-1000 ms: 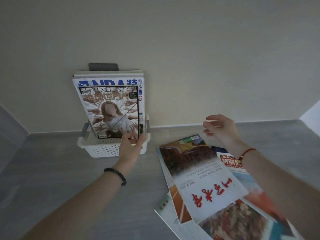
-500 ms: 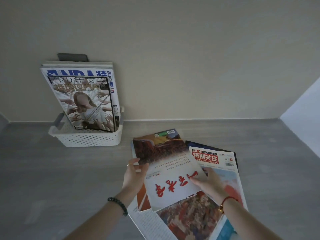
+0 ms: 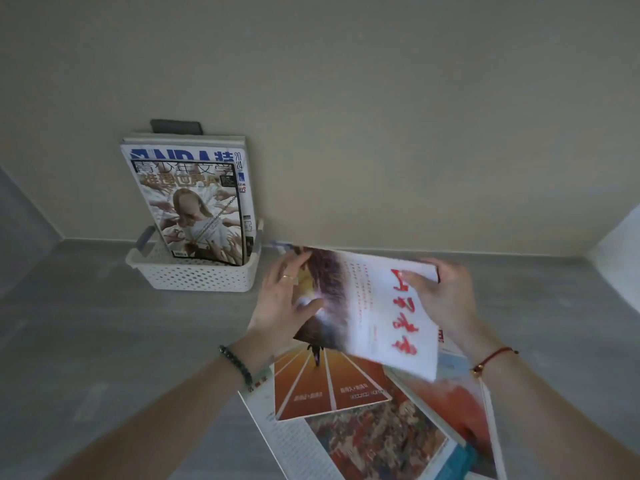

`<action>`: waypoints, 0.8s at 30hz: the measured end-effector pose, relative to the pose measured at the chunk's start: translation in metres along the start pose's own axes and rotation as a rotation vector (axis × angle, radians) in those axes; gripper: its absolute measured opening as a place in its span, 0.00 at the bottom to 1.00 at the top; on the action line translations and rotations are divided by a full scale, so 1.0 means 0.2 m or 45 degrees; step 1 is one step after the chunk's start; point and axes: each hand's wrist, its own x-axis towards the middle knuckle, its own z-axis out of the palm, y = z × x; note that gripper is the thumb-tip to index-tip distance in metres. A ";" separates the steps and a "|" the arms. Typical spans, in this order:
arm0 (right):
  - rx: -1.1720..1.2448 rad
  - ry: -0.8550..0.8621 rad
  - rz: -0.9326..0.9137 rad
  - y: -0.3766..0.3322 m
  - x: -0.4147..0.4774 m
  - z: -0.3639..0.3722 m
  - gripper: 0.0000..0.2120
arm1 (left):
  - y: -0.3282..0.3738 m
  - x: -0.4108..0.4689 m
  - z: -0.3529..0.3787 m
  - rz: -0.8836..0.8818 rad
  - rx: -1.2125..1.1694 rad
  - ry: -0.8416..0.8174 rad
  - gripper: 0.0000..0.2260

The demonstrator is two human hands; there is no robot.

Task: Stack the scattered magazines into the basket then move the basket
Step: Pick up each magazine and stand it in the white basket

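A white perforated basket stands against the wall at the back left. Several magazines lean upright in it; the front one shows a pale figure ringed by hands. A white magazine with red characters is lifted off the floor pile, turned sideways and blurred. My left hand grips its left edge and my right hand grips its right edge. Under it lies a pile of magazines, with an orange running-track cover on top.
The grey floor meets a beige wall just behind the basket. A dark grey block sticks up behind the basket's magazines. A pale surface juts in at the far right.
Both hands have taken hold of the white red-lettered magazine and raised it off the pile, rotating it. The orange track cover below is now exposed.
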 end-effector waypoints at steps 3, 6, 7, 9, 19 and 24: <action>0.043 -0.138 -0.213 -0.26 0.05 -0.04 0.07 | 0.08 0.08 -0.10 0.131 0.192 0.062 0.28; 0.058 -0.124 -0.393 -0.46 0.10 -0.05 0.07 | 0.12 0.12 -0.20 0.032 -0.117 0.083 0.05; 0.069 -0.069 -0.466 -0.50 0.12 -0.04 0.06 | 0.12 0.13 -0.22 0.023 -0.203 0.096 0.04; -0.003 0.056 -0.551 -0.55 0.16 -0.03 0.11 | 0.10 0.14 -0.26 -0.013 -0.333 0.166 0.08; 0.231 -0.118 0.128 -0.37 0.20 0.36 0.39 | -0.21 0.20 -0.61 -0.221 -1.016 0.369 0.08; 0.280 -0.232 0.031 -0.49 0.30 0.73 0.16 | -0.40 0.28 -0.79 -0.304 -0.970 0.417 0.03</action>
